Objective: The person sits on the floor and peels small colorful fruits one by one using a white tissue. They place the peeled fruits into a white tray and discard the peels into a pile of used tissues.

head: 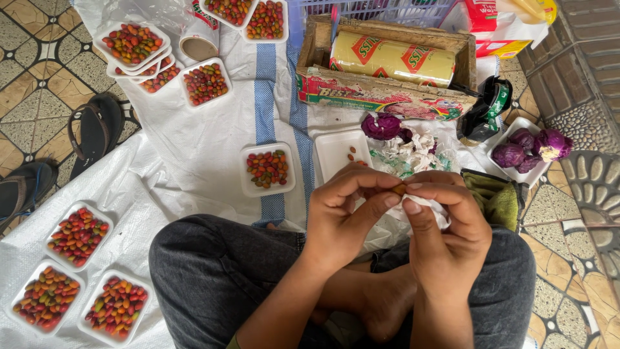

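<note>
Both hands [394,213] pinch small fruit [400,189] (orange-brown).

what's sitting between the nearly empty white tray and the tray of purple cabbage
In the head view, a heap of crumpled white wrappers lies between the nearly empty tray and the cabbage tray, with a loose purple cabbage piece at its top left.

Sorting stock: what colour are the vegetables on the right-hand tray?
Purple cabbages, clearest in the head view.

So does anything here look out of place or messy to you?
Mostly tidy: the full trays of small red, orange and green fruits sit flat. One white tray ahead of the left hand holds only a few pieces, beside a loose heap of crumpled paper scraps. A pair of black sandals lies by the sheet's edge.
</note>
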